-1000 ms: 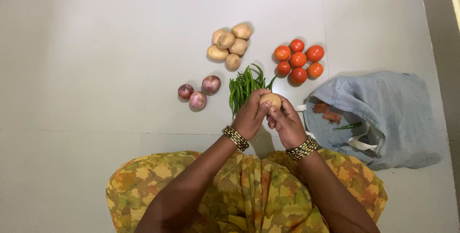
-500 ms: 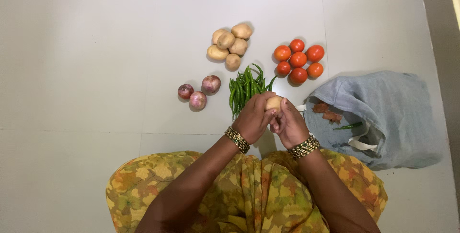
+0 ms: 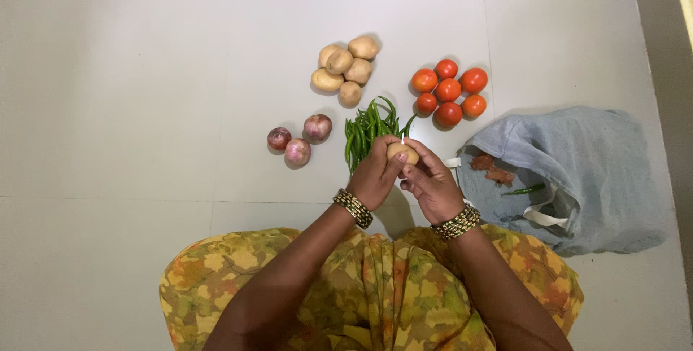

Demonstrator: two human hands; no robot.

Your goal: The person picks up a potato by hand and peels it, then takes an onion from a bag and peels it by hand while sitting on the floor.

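A small tan potato point(image 3: 401, 152) is held between both hands above the floor. My left hand point(image 3: 374, 175) wraps it from the left, fingers curled around it. My right hand point(image 3: 432, 185) touches it from the right with its fingertips. Both wrists wear beaded bangles. Just beyond the hands lies a bunch of green chillies point(image 3: 368, 129), partly hidden by my left hand.
On the pale tiled floor lie a pile of potatoes point(image 3: 345, 69), several red tomatoes point(image 3: 450, 91) and three reddish onions point(image 3: 299, 139). A grey cloth bag point(image 3: 577, 170) lies open at the right, with onion skins and a green chilli inside. My lap in yellow patterned cloth fills the bottom.
The potato has been turned in my hands and sits slightly higher and to the left. My right fingers have loosened from it. Nothing on the floor has moved.
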